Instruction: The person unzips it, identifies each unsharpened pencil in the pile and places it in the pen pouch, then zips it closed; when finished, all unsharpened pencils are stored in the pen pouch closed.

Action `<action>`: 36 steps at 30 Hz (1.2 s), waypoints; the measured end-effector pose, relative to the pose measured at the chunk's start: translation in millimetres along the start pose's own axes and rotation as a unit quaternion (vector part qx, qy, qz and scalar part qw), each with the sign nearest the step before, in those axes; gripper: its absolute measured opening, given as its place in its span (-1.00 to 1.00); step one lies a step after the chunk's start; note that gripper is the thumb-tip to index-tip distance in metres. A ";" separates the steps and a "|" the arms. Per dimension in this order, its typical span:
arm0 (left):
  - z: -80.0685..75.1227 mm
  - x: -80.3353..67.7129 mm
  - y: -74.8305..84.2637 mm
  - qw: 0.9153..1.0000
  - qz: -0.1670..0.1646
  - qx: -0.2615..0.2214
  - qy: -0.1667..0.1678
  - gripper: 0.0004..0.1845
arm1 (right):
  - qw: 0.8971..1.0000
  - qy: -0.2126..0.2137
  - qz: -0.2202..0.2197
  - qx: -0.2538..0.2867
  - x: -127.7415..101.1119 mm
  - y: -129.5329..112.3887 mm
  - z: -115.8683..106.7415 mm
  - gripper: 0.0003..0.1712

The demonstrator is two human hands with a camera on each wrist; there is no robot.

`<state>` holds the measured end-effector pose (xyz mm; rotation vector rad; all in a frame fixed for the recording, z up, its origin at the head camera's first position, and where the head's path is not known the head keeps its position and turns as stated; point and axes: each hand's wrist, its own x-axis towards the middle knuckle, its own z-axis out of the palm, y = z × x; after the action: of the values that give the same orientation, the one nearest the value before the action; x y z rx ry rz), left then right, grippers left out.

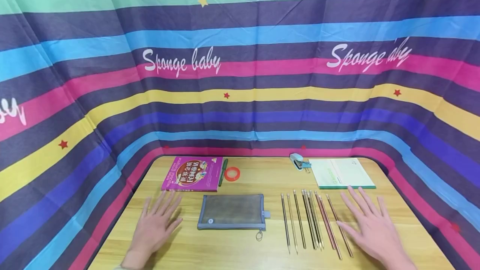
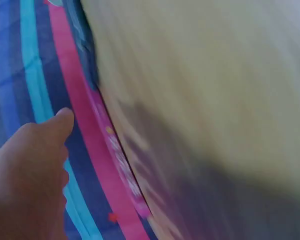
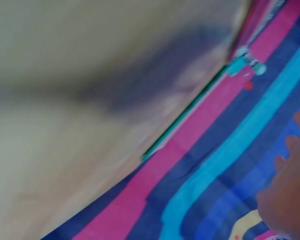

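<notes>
In the head view my left hand (image 1: 156,224) is spread with straight fingers over the table's left side, just in front of a purple book (image 1: 193,174). My right hand (image 1: 369,226), fingers also spread, hovers on the right beside several pencils (image 1: 310,220) laid roughly parallel. Neither hand holds anything. Between the hands lies a grey mesh zip pouch (image 1: 231,211) with a ring on its zip pull. In the left wrist view the hand (image 2: 30,175) casts a shadow on the tabletop; the right wrist view catches part of the hand (image 3: 290,185) at its edge.
Behind the pouch are a dark green pen (image 1: 223,172) and a red tape roll (image 1: 232,173). A light blue stapler (image 1: 297,161) stands at the back, next to a pale green notebook (image 1: 341,173). A striped cloth (image 1: 255,111) surrounds the wooden table (image 1: 180,253).
</notes>
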<state>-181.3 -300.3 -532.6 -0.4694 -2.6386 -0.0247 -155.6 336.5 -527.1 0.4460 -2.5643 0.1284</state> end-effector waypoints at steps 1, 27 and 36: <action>-1.3 3.0 5.3 1.000 0.001 -0.002 0.002 -0.29 | 1.000 0.001 0.000 0.015 3.8 -5.2 -0.4 0.04; 13.8 61.8 194.0 0.938 0.077 -0.295 -0.168 -0.84 | 0.916 -0.176 0.080 0.351 91.4 -170.4 59.7 -0.65; 21.4 67.5 205.7 0.945 0.077 -0.281 -0.148 -0.81 | 0.896 -0.220 0.087 0.375 98.6 -180.0 67.1 -0.61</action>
<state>-179.0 -82.7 -534.4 -0.9297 -2.8545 -0.7256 -206.8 126.8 -532.9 0.5637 -2.9150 1.2384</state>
